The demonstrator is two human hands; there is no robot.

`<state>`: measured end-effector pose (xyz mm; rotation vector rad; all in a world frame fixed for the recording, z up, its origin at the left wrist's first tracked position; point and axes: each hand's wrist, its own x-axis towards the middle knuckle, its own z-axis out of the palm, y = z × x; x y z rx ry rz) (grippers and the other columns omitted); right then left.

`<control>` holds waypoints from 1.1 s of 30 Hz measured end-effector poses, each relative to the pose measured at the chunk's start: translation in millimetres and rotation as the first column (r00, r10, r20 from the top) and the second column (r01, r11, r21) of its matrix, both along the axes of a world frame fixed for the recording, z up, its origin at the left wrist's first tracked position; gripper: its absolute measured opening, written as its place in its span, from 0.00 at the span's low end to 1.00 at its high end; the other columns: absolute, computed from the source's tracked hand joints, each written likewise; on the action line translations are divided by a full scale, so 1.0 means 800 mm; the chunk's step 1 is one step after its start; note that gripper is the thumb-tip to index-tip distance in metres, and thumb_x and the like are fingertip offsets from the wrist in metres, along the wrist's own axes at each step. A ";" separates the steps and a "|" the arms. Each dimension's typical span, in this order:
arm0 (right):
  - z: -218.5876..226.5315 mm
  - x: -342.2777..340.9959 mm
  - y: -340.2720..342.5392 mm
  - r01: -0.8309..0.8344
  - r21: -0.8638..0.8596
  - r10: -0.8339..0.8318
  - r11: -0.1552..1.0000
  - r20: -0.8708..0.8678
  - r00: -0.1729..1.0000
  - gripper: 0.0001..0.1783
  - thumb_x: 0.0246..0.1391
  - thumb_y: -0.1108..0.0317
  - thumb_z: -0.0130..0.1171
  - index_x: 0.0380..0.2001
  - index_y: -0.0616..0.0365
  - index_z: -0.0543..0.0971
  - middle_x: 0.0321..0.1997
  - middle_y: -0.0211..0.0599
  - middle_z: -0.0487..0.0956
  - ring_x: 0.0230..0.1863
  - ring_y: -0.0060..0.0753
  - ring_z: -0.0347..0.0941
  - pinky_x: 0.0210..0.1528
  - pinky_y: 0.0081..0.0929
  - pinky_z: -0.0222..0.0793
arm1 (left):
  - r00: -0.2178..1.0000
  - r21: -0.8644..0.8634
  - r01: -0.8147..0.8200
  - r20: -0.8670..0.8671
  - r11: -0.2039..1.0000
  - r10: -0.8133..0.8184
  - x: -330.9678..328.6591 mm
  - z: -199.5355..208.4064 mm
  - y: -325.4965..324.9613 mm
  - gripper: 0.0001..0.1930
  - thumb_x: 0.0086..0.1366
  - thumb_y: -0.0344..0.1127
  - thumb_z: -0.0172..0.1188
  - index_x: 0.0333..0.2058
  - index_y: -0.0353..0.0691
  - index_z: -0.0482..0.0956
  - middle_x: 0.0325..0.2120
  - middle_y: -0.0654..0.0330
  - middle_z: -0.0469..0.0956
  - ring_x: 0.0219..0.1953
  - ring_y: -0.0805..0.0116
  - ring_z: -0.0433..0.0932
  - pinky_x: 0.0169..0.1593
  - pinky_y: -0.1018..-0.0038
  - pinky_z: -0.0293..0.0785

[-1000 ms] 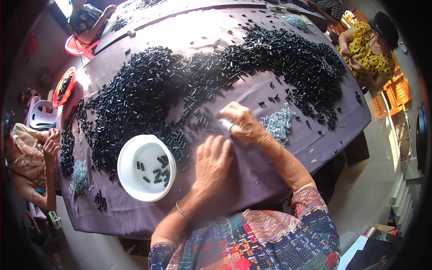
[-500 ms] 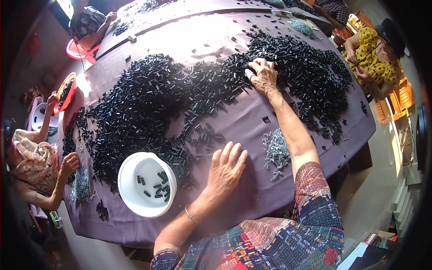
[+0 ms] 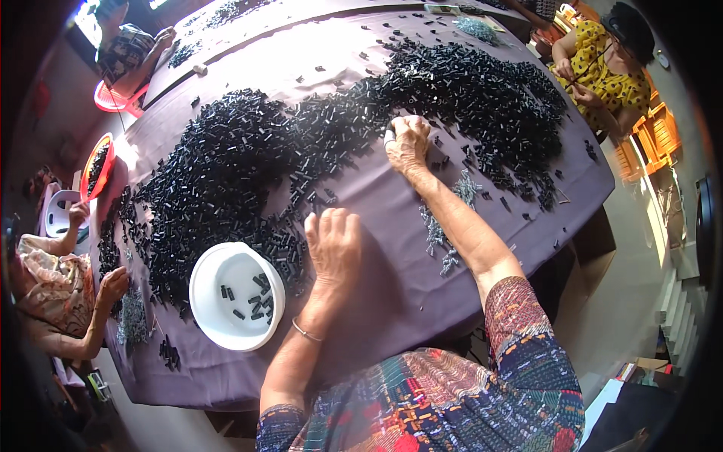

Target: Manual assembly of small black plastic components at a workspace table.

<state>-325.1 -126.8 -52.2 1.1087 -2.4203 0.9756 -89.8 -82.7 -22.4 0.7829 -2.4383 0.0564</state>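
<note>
While the right hand point(image 3: 408, 143) cups a clump of black tubes point(image 3: 248, 158), fingers curled, apparently closed over some, loose pieces could scatter off the purple worktop point(image 3: 392, 301). Left hand point(image 3: 334, 245) lies flat, fingers together, beside the white bowl point(image 3: 203, 294).

Purple-draped table point(image 3: 392, 301) fills centre. Grey floor point(image 3: 640, 279) at 3 o'clock, with steps point(image 3: 681, 301) beside it; orange chair point(image 3: 648, 139) at 2 o'clock; bright daylight at 11 o'clock.
</note>
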 end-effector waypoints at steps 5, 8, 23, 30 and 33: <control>0.030 0.071 0.036 -0.077 0.166 0.065 0.983 0.075 0.995 0.10 0.47 0.63 0.58 0.34 0.49 0.77 0.47 0.36 0.68 0.52 0.46 0.63 0.49 0.46 0.63 | 0.990 -0.049 -0.134 -0.039 0.990 0.133 0.025 -0.012 -0.008 0.05 0.55 0.30 0.59 0.32 0.45 0.76 0.37 0.64 0.74 0.48 0.67 0.71 0.58 0.60 0.55; 0.015 0.090 0.061 -0.217 0.035 0.217 0.975 0.005 0.976 0.12 0.48 0.64 0.57 0.36 0.57 0.76 0.51 0.42 0.70 0.54 0.48 0.63 0.53 0.49 0.62 | 0.987 -0.030 -0.154 -0.047 0.988 0.152 0.025 -0.010 0.001 0.06 0.56 0.30 0.57 0.34 0.44 0.76 0.37 0.64 0.74 0.48 0.66 0.71 0.58 0.61 0.57; 0.050 0.157 0.176 -0.750 0.062 0.752 0.659 -0.104 0.652 0.21 0.39 0.73 0.59 0.43 0.56 0.77 0.59 0.47 0.70 0.62 0.45 0.64 0.60 0.44 0.60 | 0.987 0.025 -0.129 -0.095 0.991 0.131 0.038 -0.007 0.015 0.11 0.55 0.27 0.55 0.39 0.41 0.77 0.41 0.60 0.75 0.52 0.59 0.70 0.57 0.62 0.60; 0.067 -0.033 0.157 -0.206 0.288 0.215 0.935 -0.002 0.977 0.14 0.53 0.75 0.47 0.43 0.56 0.75 0.42 0.55 0.73 0.40 0.54 0.76 0.42 0.41 0.77 | 0.984 0.032 -0.117 -0.133 0.993 0.120 0.042 -0.007 0.015 0.10 0.56 0.26 0.57 0.38 0.40 0.78 0.41 0.60 0.75 0.51 0.58 0.70 0.56 0.62 0.61; 0.058 -0.055 0.144 -0.183 0.460 0.187 0.869 0.038 0.982 0.14 0.53 0.67 0.50 0.44 0.51 0.75 0.43 0.56 0.73 0.42 0.58 0.75 0.44 0.46 0.73 | 0.979 0.064 -0.132 -0.146 0.989 0.140 0.040 -0.008 0.017 0.10 0.56 0.26 0.57 0.38 0.40 0.78 0.41 0.60 0.75 0.51 0.59 0.70 0.56 0.63 0.61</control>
